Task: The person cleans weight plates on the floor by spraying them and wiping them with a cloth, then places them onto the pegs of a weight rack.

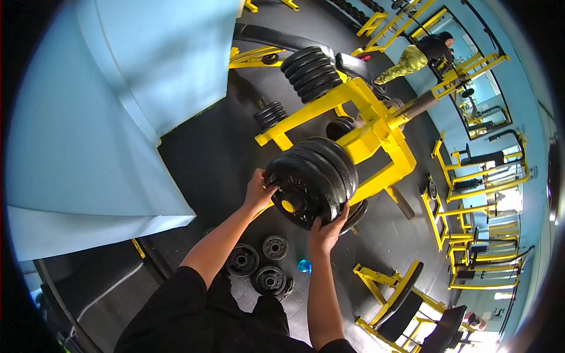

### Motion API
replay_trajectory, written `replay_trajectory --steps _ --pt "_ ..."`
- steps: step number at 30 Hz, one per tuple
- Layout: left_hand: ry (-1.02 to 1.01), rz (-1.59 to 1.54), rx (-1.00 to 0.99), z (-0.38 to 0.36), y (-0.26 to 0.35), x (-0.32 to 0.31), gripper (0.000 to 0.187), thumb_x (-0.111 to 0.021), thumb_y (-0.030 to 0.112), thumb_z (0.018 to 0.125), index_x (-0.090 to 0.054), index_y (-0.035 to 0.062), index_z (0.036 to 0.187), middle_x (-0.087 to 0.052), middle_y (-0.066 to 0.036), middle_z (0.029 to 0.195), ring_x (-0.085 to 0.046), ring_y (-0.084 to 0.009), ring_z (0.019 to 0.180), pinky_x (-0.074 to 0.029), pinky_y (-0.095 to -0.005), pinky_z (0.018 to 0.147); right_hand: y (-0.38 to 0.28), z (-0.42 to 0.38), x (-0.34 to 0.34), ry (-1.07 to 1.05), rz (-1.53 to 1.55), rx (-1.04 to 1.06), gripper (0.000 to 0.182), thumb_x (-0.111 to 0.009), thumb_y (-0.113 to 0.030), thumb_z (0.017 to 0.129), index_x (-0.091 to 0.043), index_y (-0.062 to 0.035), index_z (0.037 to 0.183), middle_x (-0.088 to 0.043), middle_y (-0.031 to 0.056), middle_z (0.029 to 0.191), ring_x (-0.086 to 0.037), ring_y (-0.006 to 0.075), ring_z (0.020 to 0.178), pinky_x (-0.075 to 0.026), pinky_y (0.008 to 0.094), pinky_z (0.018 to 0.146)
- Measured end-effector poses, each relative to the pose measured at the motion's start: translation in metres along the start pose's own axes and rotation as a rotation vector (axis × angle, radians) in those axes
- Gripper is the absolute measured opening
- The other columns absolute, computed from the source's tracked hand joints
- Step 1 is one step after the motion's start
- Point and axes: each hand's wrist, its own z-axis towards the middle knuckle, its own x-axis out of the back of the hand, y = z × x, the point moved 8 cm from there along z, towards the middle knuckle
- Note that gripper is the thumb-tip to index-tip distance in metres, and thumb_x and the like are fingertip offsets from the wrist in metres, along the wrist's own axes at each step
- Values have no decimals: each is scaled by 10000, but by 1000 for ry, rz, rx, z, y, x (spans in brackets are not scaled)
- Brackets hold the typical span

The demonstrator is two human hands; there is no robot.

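A black weight plate (309,185) is the outermost of several plates stacked on one peg of a yellow plate rack (382,126). The peg's round yellow end (288,206) pokes through its centre hole. My left hand (259,191) grips the plate's rim on the left side, fingers curled at the edge. Low on the right side of the rim, my right hand (329,232) holds it too, thumb on the front face. Both arms are stretched forward. The fingers behind the rim are partly hidden.
Loose weight plates (242,260) lie on the dark floor by my feet, near a blue object (304,266). A blue wall (176,117) stands at left. Yellow benches (388,294) and machines line the right. Another person (421,56) bends over in the background.
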Motion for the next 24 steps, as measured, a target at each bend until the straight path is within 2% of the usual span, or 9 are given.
replay_trajectory --steps 3,6,8,11,12,14,16,20,24 --pt "18 -39 -31 10 9 2 443 -773 218 857 -501 62 1172 -667 -151 1121 -683 -263 1001 -511 -365 864 -10 10 1 -1 -24 19 897 -644 -18 789 -141 -17 1531 -280 234 1557 -316 406 1422 -301 415 1159" --pt "58 -280 73 -24 -9 -10 463 -699 302 925 -493 21 1230 -652 -160 1185 -667 -261 1062 -511 -362 904 0 0 12 -108 -94 60 922 -701 -162 847 -103 1 1531 -225 268 1566 -306 425 1419 -299 441 1160" --pt "80 -171 99 -60 -17 -3 494 -673 327 941 -479 15 1272 -644 -168 1206 -654 -262 1092 -508 -364 919 0 -21 24 -110 -30 52 937 -700 -181 853 -81 -2 1534 -202 271 1572 -304 430 1419 -314 447 1152" --pt "5 -106 254 -119 -91 0 546 -629 369 965 -465 21 1351 -630 -186 1243 -619 -266 1161 -497 -366 947 20 -75 30 -273 117 11 962 -684 -240 876 -26 -18 1542 -159 273 1582 -303 434 1418 -370 456 1118" --pt "17 -122 272 -144 -128 1 502 -625 370 966 -507 19 1305 -639 -181 1224 -627 -267 1141 -500 -362 940 38 -101 29 -308 99 32 956 -678 -252 880 -28 -22 1543 -167 273 1580 -305 431 1418 -380 455 1111" --pt "45 -41 383 -204 -168 11 431 -618 340 970 -541 19 1249 -657 -151 1160 -653 -238 1048 -529 -354 869 95 -161 20 -584 76 -144 939 -670 -288 883 -57 -17 1540 -184 269 1576 -300 421 1425 -387 452 1106" --pt "65 -109 472 -263 -190 10 395 -617 330 970 -565 21 1211 -660 -121 1117 -663 -214 959 -548 -342 789 183 -227 14 -703 12 -177 919 -669 -316 881 -95 -28 1539 -176 268 1581 -313 416 1421 -403 463 1090" --pt "177 -29 530 -341 -213 -8 335 -619 309 970 -598 27 1148 -653 -96 1057 -658 -189 855 -547 -330 718 342 -298 60 -927 -107 -604 884 -666 -355 878 -157 -44 1530 -417 291 1459 -485 440 1294 -408 464 1079" --pt "419 -92 630 -423 -198 -56 304 -623 287 965 -603 13 1095 -643 -86 1023 -657 -176 829 -537 -314 705 457 -292 121 -978 -132 -548 816 -631 -422 882 -266 -48 1509 -456 288 1427 -490 434 1292 -393 461 1085"
